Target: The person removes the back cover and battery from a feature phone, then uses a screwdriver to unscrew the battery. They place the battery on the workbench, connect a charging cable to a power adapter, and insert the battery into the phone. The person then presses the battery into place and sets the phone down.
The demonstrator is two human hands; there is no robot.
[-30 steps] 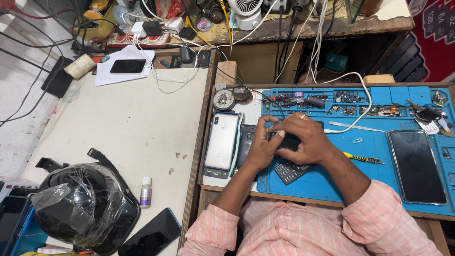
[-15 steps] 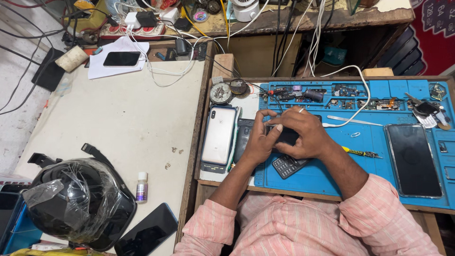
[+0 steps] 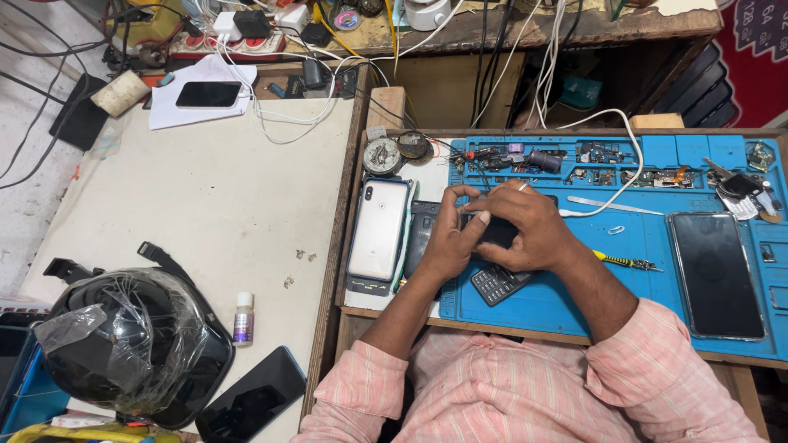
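We note first the pale worktable (image 3: 205,205) on the left side of the view, and butted against it a wooden bench carrying a blue repair mat (image 3: 574,303). At the near left corner of the worktable sits a black helmet (image 3: 123,344) under a clear plastic wrap, with a dark smartphone (image 3: 250,398) lying face up just beside it and a small bottle (image 3: 243,318) standing upright close by. At the far edge of the worktable a black phone (image 3: 208,94) rests on a sheet of white paper.

On the blue mat, well to the right of the hands, a large dark smartphone (image 3: 716,275) lies flat, screen up. At the mat's left border a white smartphone (image 3: 378,230) lies back side up, camera end away from us.

We record the left hand (image 3: 450,238) and the right hand (image 3: 525,226) meeting over the mat's left portion. Both are closed around a small black device (image 3: 497,232), the left thumb pressed on its top face and the right fingers wrapped over its far side. Directly beneath the hands a dark keypad phone (image 3: 498,284) lies on the mat, keys up.

Right of the right wrist lies a yellow-handled screwdriver (image 3: 622,262), and further back, metal tweezers (image 3: 611,204). The mat's rear compartments hold small parts we cannot identify.
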